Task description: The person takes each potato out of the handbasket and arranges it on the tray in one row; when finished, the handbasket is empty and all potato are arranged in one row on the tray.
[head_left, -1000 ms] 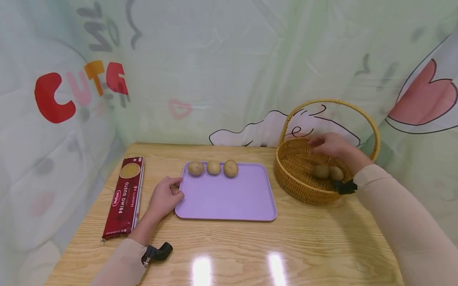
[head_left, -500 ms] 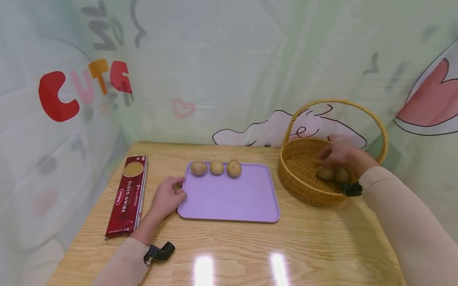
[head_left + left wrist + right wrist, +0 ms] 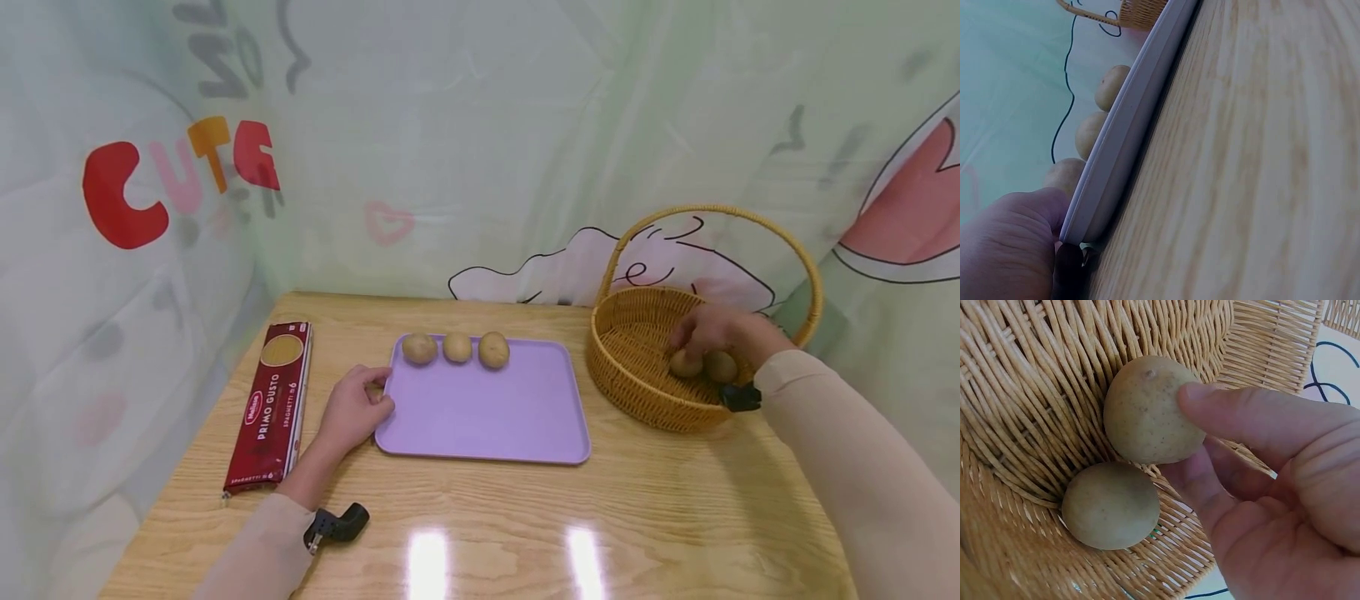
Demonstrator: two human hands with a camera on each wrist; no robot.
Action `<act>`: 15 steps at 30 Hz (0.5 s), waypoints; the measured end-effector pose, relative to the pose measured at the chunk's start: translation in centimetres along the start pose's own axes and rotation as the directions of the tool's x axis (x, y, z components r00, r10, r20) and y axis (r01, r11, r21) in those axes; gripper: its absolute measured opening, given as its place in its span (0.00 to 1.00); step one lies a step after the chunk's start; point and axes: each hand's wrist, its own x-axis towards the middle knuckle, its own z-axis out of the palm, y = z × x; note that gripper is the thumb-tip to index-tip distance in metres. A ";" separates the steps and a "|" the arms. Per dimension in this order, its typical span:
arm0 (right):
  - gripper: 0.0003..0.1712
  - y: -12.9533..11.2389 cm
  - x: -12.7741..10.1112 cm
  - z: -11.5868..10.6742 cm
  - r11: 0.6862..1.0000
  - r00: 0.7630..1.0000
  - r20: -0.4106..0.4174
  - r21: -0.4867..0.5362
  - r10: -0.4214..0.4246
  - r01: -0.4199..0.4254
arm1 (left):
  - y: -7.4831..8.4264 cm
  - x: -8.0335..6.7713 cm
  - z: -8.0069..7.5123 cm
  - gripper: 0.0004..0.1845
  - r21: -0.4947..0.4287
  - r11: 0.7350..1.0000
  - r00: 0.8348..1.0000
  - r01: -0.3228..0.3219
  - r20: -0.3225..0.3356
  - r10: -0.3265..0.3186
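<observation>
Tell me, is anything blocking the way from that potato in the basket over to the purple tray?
Only the basket's own wall stands between the potato under the right hand and the tray; the bare table between is open.

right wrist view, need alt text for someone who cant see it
A right hand pinches a tan potato between thumb and fingers inside a woven wicker basket. A second potato lies just below it on the basket's floor, close to the first.
</observation>
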 end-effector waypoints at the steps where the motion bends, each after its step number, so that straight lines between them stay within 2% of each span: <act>1: 0.25 -0.1 0.0 0.0 1.000 1.000 -0.003 -0.011 -0.010 0.010 | 0.0 0.0 0.0 0.26 -0.001 1.000 1.000 0.002 -0.001 -0.002; 5: 0.22 -0.2 -0.1 0.1 0.999 1.000 0.012 -0.025 -0.020 0.021 | 0.2 0.0 0.0 0.26 -0.004 1.000 1.000 0.005 -0.005 -0.005; 9: 0.22 -0.3 0.0 0.2 1.000 0.998 0.063 -0.017 -0.018 0.019 | 0.3 -0.1 -0.1 0.26 -0.008 1.000 1.000 0.007 -0.008 -0.007; 15: 0.22 0.0 0.3 0.3 0.995 0.993 0.104 -0.075 -0.051 0.059 | 0.3 -0.1 -0.1 0.26 -0.009 1.000 1.000 0.009 -0.004 -0.009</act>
